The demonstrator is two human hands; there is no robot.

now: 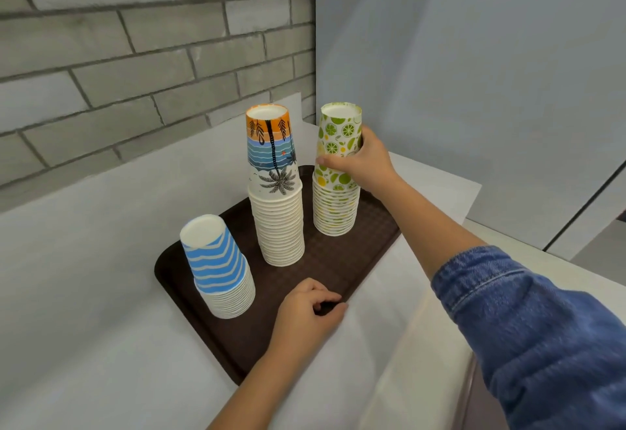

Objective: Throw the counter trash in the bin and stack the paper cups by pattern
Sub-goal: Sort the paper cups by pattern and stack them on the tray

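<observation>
lime-print cups (pixel 336 145) (stacked on the tray's (pixel 338 260) far right) are gripped by the right hand (pixel 364 163); its near rim is pinched by the left hand (pixel 305 311).

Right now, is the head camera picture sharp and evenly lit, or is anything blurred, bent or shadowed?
Head view: soft, even light, no glare, only faint shadows on the brown tray. Head view: the brick wall has bowed mortar lines, which is wide-angle distortion. Head view: the lime-pattern cup stack in the right hand is sharp; the denim sleeve is softer toward the frame corner.
</observation>
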